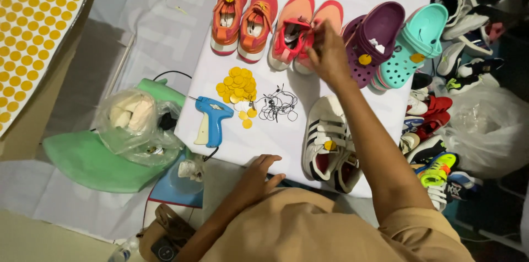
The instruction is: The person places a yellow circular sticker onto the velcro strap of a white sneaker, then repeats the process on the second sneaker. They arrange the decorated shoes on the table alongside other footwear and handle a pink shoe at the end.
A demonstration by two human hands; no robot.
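Observation:
My right hand (329, 52) reaches out over the white sheet (264, 135) and pinches at the pink and coral sneakers (295, 33), by the red strap. My left hand (259, 176) rests on the near edge of the sheet, fingers spread, holding nothing. Between the hands lie a pile of yellow round tags (237, 87), a tangle of black loops (278, 105) and a blue tagging gun (212, 121). A pair of white sneakers with black stripes (325, 141) sits under my right forearm.
Orange-pink sneakers (242, 17), purple clogs (372, 36) and teal clogs (416, 44) line the far edge. A heap of mixed shoes (457, 69) and a clear bag (487, 130) lie at right. A green object with a plastic bag (129, 124) sits left; a yellow sticker sheet (30, 25) far left.

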